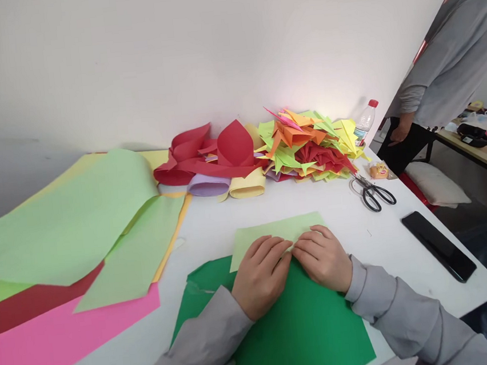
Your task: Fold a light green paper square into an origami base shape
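Pale green paper: the sheet (273,227) lies across the far edge of the green mat (301,332), partly on the mat and partly on the white worktop (213,225). Both grips are closed; the left grip (261,278) and the right grip (324,261) pinch the near edge of the sheet, fingertips close together near its middle. The paper under the fingers is largely hidden.

Possible faults and causes:

1. Skewed crease. Cause: one grip draws the edge further than the other. The far corners are unheld and could swing.
2. Uneven crease. Cause: the sheet spans the mat's edge, so pressure may fall on two levels.
3. Wrinkle or small tear. Cause: the grips pull apart while both pinch the same short length.
4. Shifted work. Cause: the left sleeve (198,342) overlies the mat and could drag it.
5. Displaced phone (439,245). Cause: the phone lies near the worktop's right side; a wide swing of the right sleeve (410,298) could push it.
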Action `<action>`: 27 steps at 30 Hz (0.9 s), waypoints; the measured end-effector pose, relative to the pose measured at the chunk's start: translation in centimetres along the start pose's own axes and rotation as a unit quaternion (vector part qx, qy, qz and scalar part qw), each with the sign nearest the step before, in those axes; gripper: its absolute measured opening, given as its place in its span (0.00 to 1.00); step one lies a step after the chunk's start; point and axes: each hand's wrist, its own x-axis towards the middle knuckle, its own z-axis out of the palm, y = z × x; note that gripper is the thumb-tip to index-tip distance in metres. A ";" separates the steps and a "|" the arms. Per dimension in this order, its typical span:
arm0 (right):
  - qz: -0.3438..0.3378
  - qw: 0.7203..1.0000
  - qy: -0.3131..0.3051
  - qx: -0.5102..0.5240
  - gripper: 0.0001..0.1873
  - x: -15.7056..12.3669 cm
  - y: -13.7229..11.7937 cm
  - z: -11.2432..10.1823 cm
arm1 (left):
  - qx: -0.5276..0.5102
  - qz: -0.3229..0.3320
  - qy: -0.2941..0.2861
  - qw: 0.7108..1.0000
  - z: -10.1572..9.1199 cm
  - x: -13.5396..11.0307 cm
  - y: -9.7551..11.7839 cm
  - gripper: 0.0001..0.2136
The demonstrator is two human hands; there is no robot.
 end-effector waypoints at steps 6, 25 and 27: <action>-0.001 1.000 0.010 -0.003 0.07 0.3 0.1 -0.5 | -0.001 0.018 0.004 1.000 -0.3 0.4 0.0 0.07; 0.091 0.993 0.063 -0.040 0.09 -0.9 4.4 -1.1 | 0.053 -0.012 0.034 0.998 -1.5 0.5 -2.0 0.07; 0.108 0.991 0.065 -0.040 0.09 -1.0 4.5 -1.0 | 0.053 -0.008 0.036 0.998 -1.5 0.5 -1.9 0.06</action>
